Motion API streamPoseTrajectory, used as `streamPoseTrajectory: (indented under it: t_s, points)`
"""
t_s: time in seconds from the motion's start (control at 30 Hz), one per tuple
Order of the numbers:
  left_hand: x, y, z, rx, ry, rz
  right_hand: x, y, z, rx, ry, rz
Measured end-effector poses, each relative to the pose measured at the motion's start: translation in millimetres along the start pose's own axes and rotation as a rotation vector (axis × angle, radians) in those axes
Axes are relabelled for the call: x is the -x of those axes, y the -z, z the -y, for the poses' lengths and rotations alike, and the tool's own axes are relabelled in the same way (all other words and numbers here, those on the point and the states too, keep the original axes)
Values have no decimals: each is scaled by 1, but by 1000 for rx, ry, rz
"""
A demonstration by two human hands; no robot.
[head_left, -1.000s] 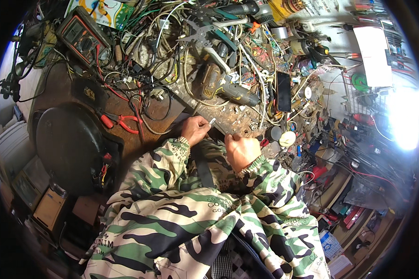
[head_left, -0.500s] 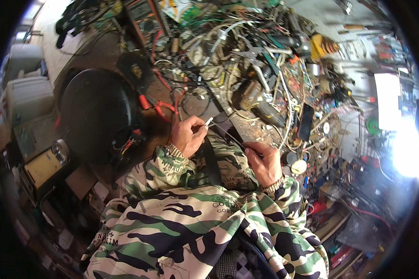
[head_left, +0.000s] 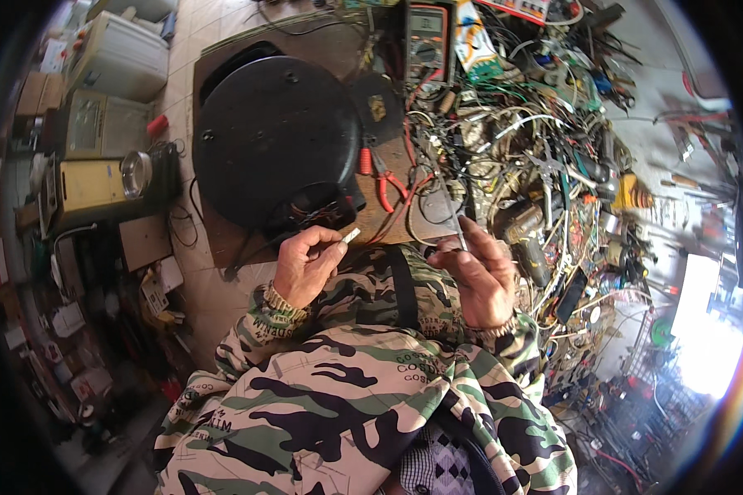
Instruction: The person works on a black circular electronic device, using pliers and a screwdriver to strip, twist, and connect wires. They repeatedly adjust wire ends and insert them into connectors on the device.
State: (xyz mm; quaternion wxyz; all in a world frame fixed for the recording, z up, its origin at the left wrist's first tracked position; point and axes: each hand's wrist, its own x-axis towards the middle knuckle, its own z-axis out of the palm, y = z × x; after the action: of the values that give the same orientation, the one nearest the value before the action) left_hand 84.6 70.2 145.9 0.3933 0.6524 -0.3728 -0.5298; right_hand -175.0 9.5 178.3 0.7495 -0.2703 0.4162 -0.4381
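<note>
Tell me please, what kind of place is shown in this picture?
Probably an electrical repair workshop, judging by the multimeter, the red-handled pliers and the large tangle of wires.

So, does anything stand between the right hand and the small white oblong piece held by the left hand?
Nothing visible does: between the right hand and the white piece is an open gap, with camouflage fabric beneath.

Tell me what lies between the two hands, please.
The head view shows camouflage cloth and a black strap between the left hand and the right hand; the left's white piece juts in.
</note>
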Motion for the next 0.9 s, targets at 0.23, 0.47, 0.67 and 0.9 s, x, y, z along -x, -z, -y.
streamPoseTrajectory:
  t_s: [0.23,0.47,0.67,0.9]
  points:
    - [31,56,41,120,71,-75,-31,-47,-88,-306,-270,90]
    - [41,99,71,297,208,-169,-29,-84,-107,-168,-347,29]
    - [36,103,82,335,316,-23,-15,-108,-153,483,-394,108]
    - [40,101,91,600,434,69,-8,-125,-179,430,-407,121]
